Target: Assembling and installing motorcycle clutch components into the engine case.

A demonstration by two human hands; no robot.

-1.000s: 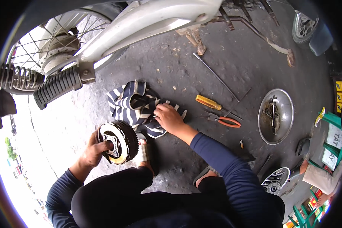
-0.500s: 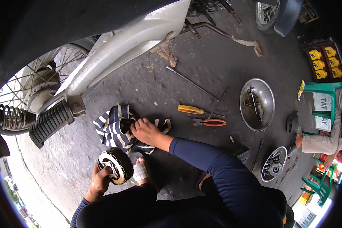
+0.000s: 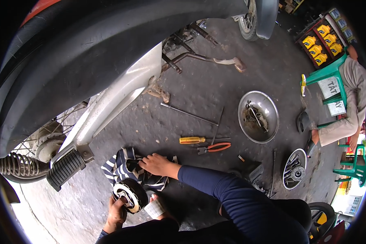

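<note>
My left hand (image 3: 117, 212) is closed on a round clutch basket (image 3: 126, 196) with a dark toothed rim and a pale face, its thumb at the hub. It holds the part tilted, just in front of a navy-and-white striped cloth (image 3: 122, 166) bunched on the ground. Bent fingers of my right hand (image 3: 156, 163) grip the cloth's folds; anything inside the folds is hidden. Beyond that hand lie a yellow-handled screwdriver (image 3: 192, 140), orange-handled pliers (image 3: 215, 148) and a long T-handle wrench (image 3: 189, 113).
A motorcycle with a black footpeg (image 3: 66, 170) stands close on the left and overhead. To the right are a metal bowl of parts (image 3: 275, 126) and a second bowl of parts (image 3: 286, 185). A person (image 3: 341, 130) sits on a green chair (image 3: 327, 72). A bandaged foot (image 3: 154, 208) rests near the cloth.
The view has shifted, so the motorcycle fills more of the upper left. The left hand still holds the clutch basket, now closer to the cloth; the right hand stays on the cloth.
</note>
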